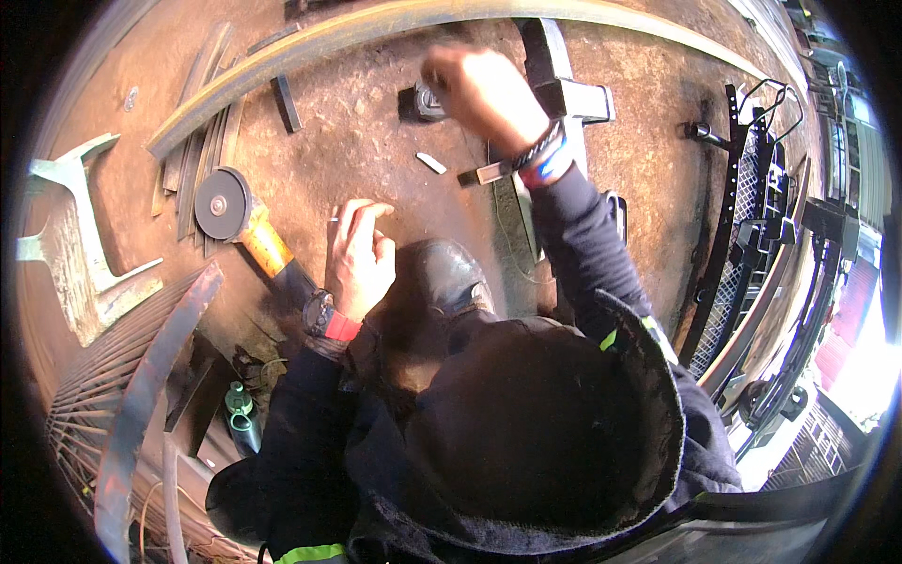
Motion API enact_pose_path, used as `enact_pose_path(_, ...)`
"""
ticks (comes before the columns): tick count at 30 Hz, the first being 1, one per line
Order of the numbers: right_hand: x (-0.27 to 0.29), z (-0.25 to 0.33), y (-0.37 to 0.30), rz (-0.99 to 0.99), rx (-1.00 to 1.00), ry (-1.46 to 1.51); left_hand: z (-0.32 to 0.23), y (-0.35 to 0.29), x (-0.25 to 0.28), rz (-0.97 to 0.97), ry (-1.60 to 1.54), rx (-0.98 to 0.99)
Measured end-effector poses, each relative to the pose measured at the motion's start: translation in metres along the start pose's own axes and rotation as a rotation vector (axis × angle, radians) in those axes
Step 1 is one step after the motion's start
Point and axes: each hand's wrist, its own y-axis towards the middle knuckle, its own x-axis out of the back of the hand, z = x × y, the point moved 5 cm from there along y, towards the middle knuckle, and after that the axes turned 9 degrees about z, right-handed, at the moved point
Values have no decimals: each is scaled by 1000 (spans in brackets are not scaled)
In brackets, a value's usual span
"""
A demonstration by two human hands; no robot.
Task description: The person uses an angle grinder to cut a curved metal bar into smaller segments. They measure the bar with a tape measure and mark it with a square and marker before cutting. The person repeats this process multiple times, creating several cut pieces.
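Note:
My right hand (481,94), smeared by motion, is over the dirt floor (366,150) beside a dark, round-cornered tape measure (428,103). Its fingers curl under, so whether they hold anything is hidden. Nearer to me, my left hand (361,263) is empty, fingers loosely bent and apart. Left of that hand lies an angle grinder (266,246) with a yellow body and a dark disc. Between the hands are a small whitish sliver (431,164) and a short piece of square steel tube (490,173). My dark boot (456,273) stands just right of my left hand.
A long steel beam (357,39) curves across the far side, with flat bars (202,141) under its left end. A pale-green steel profile (75,244), a finned metal piece (141,376) and a green bottle (241,414) are at left. Black mesh frames (738,235) line the right.

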Motion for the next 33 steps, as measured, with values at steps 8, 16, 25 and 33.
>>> enact_pose_path(8,-128,-66,-22,300,-150,-378,29,21,-28,228,-463,279)
enact_pose_path(16,-44,69,-10,447,273,776,47,43,28,90,-1247,360)
enact_pose_path(25,-63,77,-22,201,-258,2000,38,47,15,-62,-1213,187)
enact_pose_path(33,-18,78,-6,436,164,941,27,49,47,69,-1041,391)
